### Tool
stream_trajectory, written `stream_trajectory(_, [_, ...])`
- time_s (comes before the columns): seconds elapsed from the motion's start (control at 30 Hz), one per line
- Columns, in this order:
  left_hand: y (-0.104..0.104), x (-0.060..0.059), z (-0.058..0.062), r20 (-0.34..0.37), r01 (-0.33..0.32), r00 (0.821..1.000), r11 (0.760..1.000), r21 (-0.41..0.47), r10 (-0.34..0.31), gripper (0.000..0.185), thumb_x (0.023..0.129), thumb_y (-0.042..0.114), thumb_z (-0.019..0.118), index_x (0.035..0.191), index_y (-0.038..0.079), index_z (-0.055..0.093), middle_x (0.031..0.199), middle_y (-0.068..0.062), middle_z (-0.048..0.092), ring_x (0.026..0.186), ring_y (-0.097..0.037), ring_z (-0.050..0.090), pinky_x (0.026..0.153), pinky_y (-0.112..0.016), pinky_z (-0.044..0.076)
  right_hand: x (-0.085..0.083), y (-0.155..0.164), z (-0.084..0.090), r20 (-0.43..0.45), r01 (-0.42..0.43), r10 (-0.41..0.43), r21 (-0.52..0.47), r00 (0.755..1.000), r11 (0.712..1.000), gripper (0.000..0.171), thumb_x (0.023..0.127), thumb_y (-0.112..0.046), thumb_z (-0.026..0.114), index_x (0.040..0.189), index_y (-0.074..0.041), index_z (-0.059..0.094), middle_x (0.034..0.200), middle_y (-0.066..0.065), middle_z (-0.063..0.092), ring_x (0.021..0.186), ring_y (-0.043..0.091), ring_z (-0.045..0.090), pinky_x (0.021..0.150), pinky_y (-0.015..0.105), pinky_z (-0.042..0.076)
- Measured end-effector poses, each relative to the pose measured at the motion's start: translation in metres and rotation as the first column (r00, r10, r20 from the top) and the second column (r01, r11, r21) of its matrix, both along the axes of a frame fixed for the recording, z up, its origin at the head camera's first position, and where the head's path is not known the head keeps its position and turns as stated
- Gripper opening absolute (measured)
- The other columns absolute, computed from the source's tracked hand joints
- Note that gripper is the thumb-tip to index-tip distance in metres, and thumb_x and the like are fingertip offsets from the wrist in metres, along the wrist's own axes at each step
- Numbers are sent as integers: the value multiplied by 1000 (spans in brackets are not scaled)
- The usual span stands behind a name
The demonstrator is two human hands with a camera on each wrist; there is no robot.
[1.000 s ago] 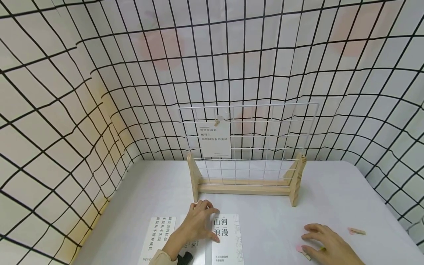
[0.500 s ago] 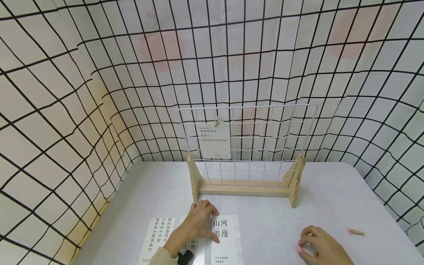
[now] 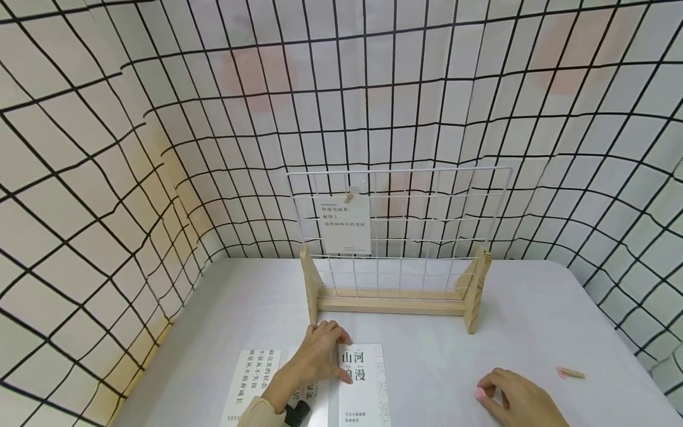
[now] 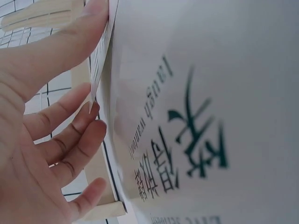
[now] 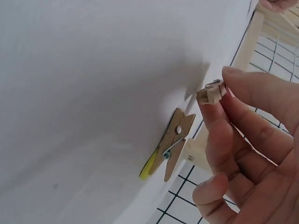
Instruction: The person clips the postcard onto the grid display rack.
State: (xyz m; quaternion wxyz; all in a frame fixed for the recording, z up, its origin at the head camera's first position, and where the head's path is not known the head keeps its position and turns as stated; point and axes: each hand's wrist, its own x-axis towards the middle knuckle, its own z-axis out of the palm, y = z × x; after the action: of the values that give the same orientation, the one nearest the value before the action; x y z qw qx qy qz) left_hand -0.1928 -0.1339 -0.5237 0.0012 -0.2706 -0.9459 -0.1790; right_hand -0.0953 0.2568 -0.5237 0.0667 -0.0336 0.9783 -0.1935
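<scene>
In the head view my left hand (image 3: 320, 356) is over the printed cards, its index fingertip at the top left corner of a white card (image 3: 368, 391) and its thumb on that card's left part. In the left wrist view this card (image 4: 100, 58) shows nearly edge-on beside the thumb. Another card (image 4: 187, 116) lies under the hand. My right hand (image 3: 523, 400) pinches a small wooden clothespin (image 5: 210, 94) with a pink ornament (image 3: 480, 392) between thumb and fingers. Below it, in the right wrist view, a second clothespin (image 5: 175, 144) with yellow trim lies on the table.
Behind the hands stands a white wire grid (image 3: 411, 225) in a wooden base (image 3: 395, 305). A printed card (image 3: 347, 231) hangs on it from a clothespin (image 3: 349, 196). A pink-tipped clothespin (image 3: 571, 373) lies far right. Another card (image 3: 251, 379) lies at left.
My right hand has closed thumb and fingers on the pink-ornamented clothespin and shifted slightly left and down. The left hand has stayed in place at the card.
</scene>
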Motion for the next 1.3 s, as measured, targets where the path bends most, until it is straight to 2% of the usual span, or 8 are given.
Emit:
stream_trajectory(0.23, [-1,-1,0,15,15,1000,998,55,-15,60,64,42,97,113,18,71,104,12,62,97,-4,53,105,-44,39,2,4,2,-43,27,-30,-79,999,997,15,93,-31,76,104,-20,73,86,-14,56,61,-3,37,55,19,35])
stream_trajectory(0.33, [-1,-1,1,18,22,1000,997,68,-24,57,68,39,95,115,18,72,105,11,62,95,-3,53,106,-44,39,5,5,1,-153,27,-49,-143,987,989,10,91,-24,79,97,-22,71,83,-16,56,58,-4,37,53,19,35])
stream_trajectory(0.47, [-1,-1,3,28,26,999,997,74,-28,49,75,34,92,117,17,73,106,10,62,94,-2,53,104,-41,39,8,7,1,-250,-3,-49,-205,967,979,19,86,-16,83,93,-24,67,82,-22,57,59,-6,38,51,19,36])
stream_trajectory(0.73, [-1,1,7,35,81,996,983,167,-88,39,84,17,85,121,12,74,107,3,61,81,2,51,91,-31,40,6,6,7,-237,28,-100,-290,966,956,15,84,-15,84,97,-19,77,78,-20,61,62,-5,42,51,20,39])
stream_trajectory(0.97, [1,3,13,70,70,994,970,235,-89,33,88,11,80,121,11,75,108,2,61,86,-1,56,86,-26,41,5,6,7,-357,16,-145,-340,923,940,19,76,-12,90,86,-23,79,76,-21,61,62,-5,43,50,20,37])
stream_trajectory(1.03, [1,3,15,72,76,993,964,255,-97,32,89,9,79,121,9,75,108,1,61,87,-3,57,86,-26,43,5,6,6,-349,34,-157,-333,924,942,18,76,-13,90,85,-24,79,77,-20,63,63,-4,43,51,19,36])
stream_trajectory(1.17, [1,3,18,86,87,989,949,304,-118,31,90,4,77,121,5,74,108,-1,60,89,-6,59,85,-25,51,4,6,7,-243,107,-183,-296,953,949,12,81,-19,88,90,-22,80,78,-16,67,61,-2,41,52,19,37])
stream_trajectory(1.3, [1,2,20,87,92,988,930,355,-131,31,89,4,77,120,3,74,108,-2,60,93,-10,61,89,-29,55,5,5,8,-191,116,-178,-297,965,948,13,81,-20,88,92,-20,81,80,-14,70,61,-2,42,53,19,37])
